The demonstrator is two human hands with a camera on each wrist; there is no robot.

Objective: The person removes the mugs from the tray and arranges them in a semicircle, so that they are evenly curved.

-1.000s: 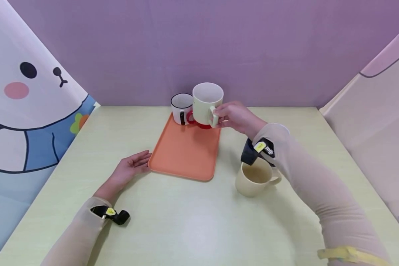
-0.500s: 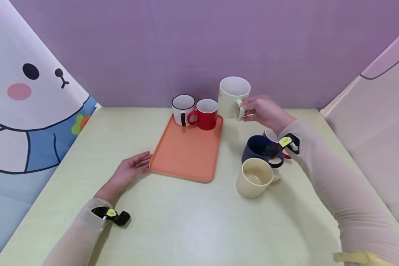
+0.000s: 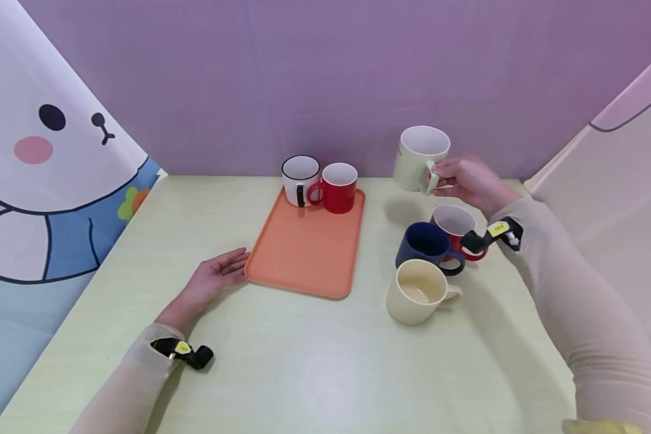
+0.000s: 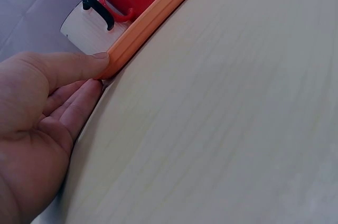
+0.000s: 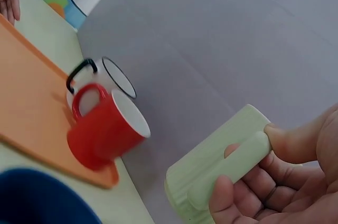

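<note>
In the head view my right hand (image 3: 469, 182) grips a pale green mug (image 3: 420, 158) by its handle. The mug is held upright above the table's back right, its shadow on the tabletop below. My left hand (image 3: 214, 277) lies beside the orange tray (image 3: 304, 253), fingers nearly straight and fingertips at its near left corner. The left wrist view has that thumb (image 4: 79, 68) against the tray's rim. On the tray's far end stand a white mug with black rim and handle (image 3: 298, 181) and a red mug (image 3: 340, 196).
Right of the tray, a cream mug (image 3: 412, 301), a navy mug (image 3: 416, 244) and a red mug with white inside (image 3: 456, 223) stand close together, handles to the right. A purple cloth wall (image 3: 325, 84) rises behind the light wooden table (image 3: 304, 361).
My right hand has carried the pale green mug from over the tray's far right to the right, past its edge. The mugs behind it now show. The left hand has stayed in place.
</note>
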